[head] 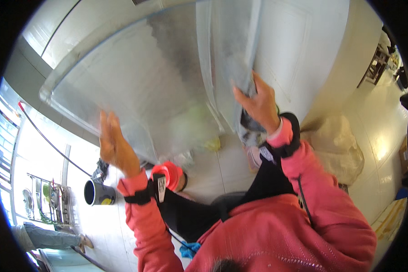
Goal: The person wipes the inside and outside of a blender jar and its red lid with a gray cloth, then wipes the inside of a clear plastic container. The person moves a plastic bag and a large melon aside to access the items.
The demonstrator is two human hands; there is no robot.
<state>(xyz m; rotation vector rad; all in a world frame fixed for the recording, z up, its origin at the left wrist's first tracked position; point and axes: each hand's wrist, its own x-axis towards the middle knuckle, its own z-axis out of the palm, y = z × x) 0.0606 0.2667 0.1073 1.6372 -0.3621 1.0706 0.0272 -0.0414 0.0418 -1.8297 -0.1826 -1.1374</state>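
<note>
A large clear plastic box or bin [129, 68], blurred, is tilted up in front of me. My left hand [117, 146] is at its lower left edge, fingers raised and close together against the plastic. My right hand [260, 103] grips its right rim, with the thumb on the near side and a grey cloth [247, 119] under the palm. A red plastic vessel [168, 175] stands on the floor below, between my left wrist and the box. Through the plastic something pale green shows, too blurred to name.
A dark bin [99, 193] stands on the tiles at left, with a metal rack [54, 199] beyond it. Another person's leg [51, 236] is at lower left. A filled beige sack [340, 149] lies at right, and a white panel [292, 51] rises behind the box.
</note>
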